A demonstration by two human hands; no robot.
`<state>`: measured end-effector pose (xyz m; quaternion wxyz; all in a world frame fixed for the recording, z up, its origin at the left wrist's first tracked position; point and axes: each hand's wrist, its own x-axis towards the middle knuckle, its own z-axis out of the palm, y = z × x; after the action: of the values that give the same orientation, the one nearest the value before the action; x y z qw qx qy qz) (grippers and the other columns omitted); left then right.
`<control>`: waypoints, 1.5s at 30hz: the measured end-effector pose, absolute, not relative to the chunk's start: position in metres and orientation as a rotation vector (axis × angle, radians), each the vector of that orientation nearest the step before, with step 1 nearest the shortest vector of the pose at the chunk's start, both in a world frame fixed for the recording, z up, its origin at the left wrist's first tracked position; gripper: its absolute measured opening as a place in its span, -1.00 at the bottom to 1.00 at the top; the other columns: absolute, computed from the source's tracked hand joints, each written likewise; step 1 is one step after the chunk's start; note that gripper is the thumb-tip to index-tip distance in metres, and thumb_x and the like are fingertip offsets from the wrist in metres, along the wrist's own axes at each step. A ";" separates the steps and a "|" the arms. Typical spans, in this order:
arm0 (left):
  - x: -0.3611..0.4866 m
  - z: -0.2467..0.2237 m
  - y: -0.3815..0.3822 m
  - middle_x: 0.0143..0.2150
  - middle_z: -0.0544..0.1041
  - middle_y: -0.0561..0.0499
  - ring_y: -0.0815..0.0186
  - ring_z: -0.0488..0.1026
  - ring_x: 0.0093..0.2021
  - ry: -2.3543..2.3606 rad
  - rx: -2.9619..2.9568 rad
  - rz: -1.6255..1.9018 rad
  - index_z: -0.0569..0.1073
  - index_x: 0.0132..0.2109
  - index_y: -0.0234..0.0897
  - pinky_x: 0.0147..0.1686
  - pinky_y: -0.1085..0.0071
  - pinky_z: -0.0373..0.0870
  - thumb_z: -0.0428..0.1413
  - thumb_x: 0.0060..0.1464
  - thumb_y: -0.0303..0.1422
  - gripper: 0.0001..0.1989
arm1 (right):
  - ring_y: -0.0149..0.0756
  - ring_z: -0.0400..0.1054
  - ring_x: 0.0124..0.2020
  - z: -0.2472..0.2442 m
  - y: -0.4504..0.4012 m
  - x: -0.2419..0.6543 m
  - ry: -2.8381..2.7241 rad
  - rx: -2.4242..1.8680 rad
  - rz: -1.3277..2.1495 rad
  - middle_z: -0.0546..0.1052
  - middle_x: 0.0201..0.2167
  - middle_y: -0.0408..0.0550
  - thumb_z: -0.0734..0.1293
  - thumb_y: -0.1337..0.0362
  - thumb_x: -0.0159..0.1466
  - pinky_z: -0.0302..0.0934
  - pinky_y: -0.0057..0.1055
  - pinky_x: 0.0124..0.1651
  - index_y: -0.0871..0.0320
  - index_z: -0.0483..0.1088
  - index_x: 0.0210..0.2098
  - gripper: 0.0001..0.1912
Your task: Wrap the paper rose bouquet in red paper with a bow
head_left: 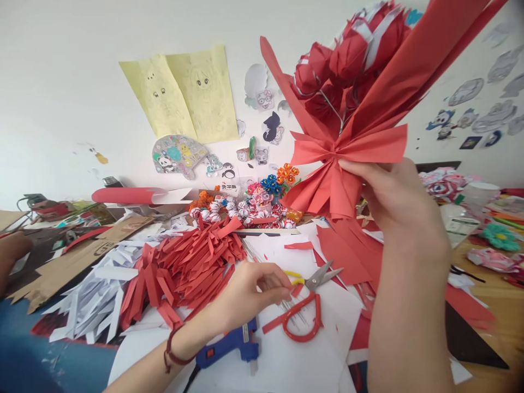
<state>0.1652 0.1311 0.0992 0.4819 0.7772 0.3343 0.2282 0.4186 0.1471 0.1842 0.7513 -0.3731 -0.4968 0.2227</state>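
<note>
My right hand (pixel 401 202) is raised and pinches the gathered red wrapping of a paper flower bouquet (pixel 347 147). Red and white paper blooms (pixel 368 46) on wire stems sit inside it, and the wrapping flares out below the gather. Lower down, my left hand (pixel 262 286) hovers over the worktop with its fingers curled and the thumb close to them; whatever may be between them cannot be made out. Beside its fingertips are scissors (pixel 315 281), blades apart, with one red handle and one yellow handle partly hidden. A blue glue gun (pixel 233 346) rests under my left wrist.
Folded red paper strips (pixel 192 267) and white strips (pixel 98 295) are heaped at the left. Red sheets (pixel 352 251) lie right of centre. Small craft flowers (pixel 266 191) stand along the wall. Another person's hand (pixel 14 251) shows at the left edge, near cardboard (pixel 82 254).
</note>
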 end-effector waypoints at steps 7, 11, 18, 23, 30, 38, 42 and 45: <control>0.173 0.085 0.119 -0.57 0.47 0.14 0.47 0.35 -0.57 0.892 2.003 0.346 0.48 -0.40 -0.29 -0.52 0.58 0.22 0.23 0.11 -0.36 -0.84 | -0.23 0.47 -0.10 0.183 0.147 0.420 -1.144 -0.759 0.458 0.61 -0.29 -0.16 0.53 0.25 0.12 0.35 -0.38 -0.12 0.08 0.61 -0.35 -0.90; 0.178 0.083 0.114 -0.67 0.37 0.17 0.47 0.31 -0.63 0.870 2.082 0.223 0.39 -0.50 -0.27 -0.53 0.58 0.21 0.21 0.15 -0.34 -0.72 | -0.22 0.48 -0.10 0.183 0.145 0.419 -1.157 -0.780 0.433 0.60 -0.28 -0.15 0.50 0.23 0.15 0.37 -0.38 -0.16 0.09 0.60 -0.36 -0.92; 0.176 0.079 0.116 -0.33 0.56 0.00 0.32 0.49 -0.34 0.688 2.560 0.317 0.50 -0.28 -0.27 -0.32 0.47 0.32 0.00 0.27 -0.52 -0.79 | -0.18 0.46 -0.08 0.183 0.148 0.420 -1.164 -0.744 0.424 0.55 -0.34 -0.14 0.51 0.25 0.14 0.38 -0.28 -0.05 0.15 0.55 -0.43 -0.89; 0.172 0.082 0.126 -0.36 0.58 0.01 0.27 0.50 -0.34 0.851 2.817 0.662 0.43 0.11 -0.28 0.08 0.15 0.20 0.02 0.34 -0.34 -0.74 | -0.12 0.44 -0.09 0.183 0.146 0.421 -1.186 -0.788 0.420 0.53 -0.35 -0.09 0.49 0.21 0.17 0.39 -0.28 -0.18 0.11 0.54 -0.43 -0.87; 0.177 0.075 0.110 -0.31 0.53 0.05 0.22 0.44 -0.24 0.687 3.061 0.331 0.49 -0.26 -0.22 -0.17 0.26 0.14 0.19 0.22 -0.27 -0.87 | -0.06 0.44 -0.11 0.184 0.142 0.422 -1.212 -0.802 0.402 0.57 -0.27 -0.07 0.48 0.19 0.18 0.36 -0.26 -0.23 0.05 0.58 -0.39 -0.92; 0.183 0.058 0.101 -0.34 0.48 0.00 0.18 0.39 -0.21 0.522 3.238 0.097 0.43 -0.37 -0.29 -0.18 0.24 0.09 0.21 0.19 -0.33 -0.81 | -0.13 0.45 -0.14 0.187 0.138 0.418 -1.168 -0.812 0.406 0.55 -0.31 -0.12 0.46 0.27 0.19 0.35 -0.31 -0.23 0.05 0.55 -0.42 -0.94; 0.184 0.058 0.105 -0.36 0.48 -0.01 0.23 0.37 -0.29 0.503 3.164 -0.002 0.41 -0.40 -0.29 -0.22 0.25 0.09 0.12 0.15 -0.53 -0.85 | -0.15 0.45 -0.15 0.190 0.137 0.416 -1.113 -0.840 0.423 0.56 -0.30 -0.11 0.48 0.26 0.15 0.36 -0.34 -0.25 0.10 0.55 -0.43 -0.93; 0.184 0.060 0.109 -0.37 0.49 0.01 0.25 0.37 -0.32 0.529 3.073 0.012 0.39 -0.43 -0.29 -0.26 0.26 0.09 0.11 0.10 -0.58 -0.82 | -0.20 0.44 -0.16 0.189 0.138 0.416 -1.140 -0.808 0.443 0.56 -0.30 -0.12 0.50 0.22 0.14 0.36 -0.36 -0.22 0.15 0.57 -0.38 -0.87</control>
<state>0.1843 0.1089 0.0603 0.0116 0.9855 0.1695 0.0038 0.4159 0.1378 0.1893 0.7432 -0.3687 -0.5205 0.2022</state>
